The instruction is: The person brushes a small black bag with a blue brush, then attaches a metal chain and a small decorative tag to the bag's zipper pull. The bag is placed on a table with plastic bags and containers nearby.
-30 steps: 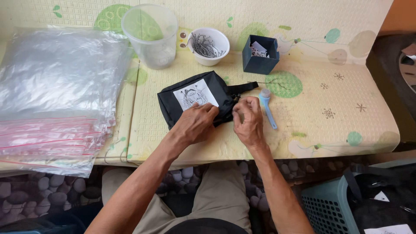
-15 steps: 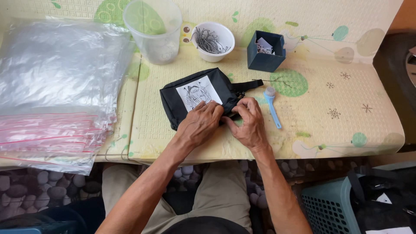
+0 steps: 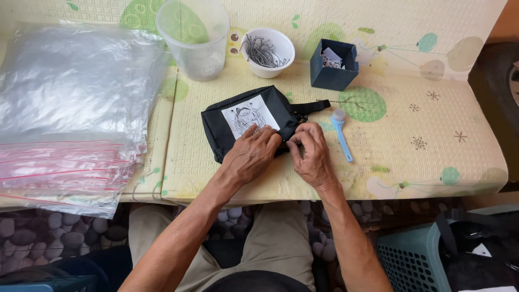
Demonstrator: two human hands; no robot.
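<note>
A small black pouch (image 3: 227, 127) with a white picture patch lies on the pale yellow patterned mat (image 3: 411, 162). My left hand (image 3: 251, 156) rests flat on its lower right part, fingers touching the patch's edge. At the pouch's right end my right hand (image 3: 312, 154) pinches something small with curled fingers; what it grips is hidden. A black strap (image 3: 312, 106) sticks out to the right above that hand.
A light blue brush (image 3: 341, 132) lies just right of my right hand. Behind stand a clear plastic cup (image 3: 193, 38), a white bowl of thin metal pieces (image 3: 266, 51) and a dark blue box (image 3: 333, 65). Clear zip bags (image 3: 70, 113) pile at left. A teal basket (image 3: 413, 259) sits below right.
Both hands have stayed on the pouch's right end with only small finger movements. The view has shifted a little.
</note>
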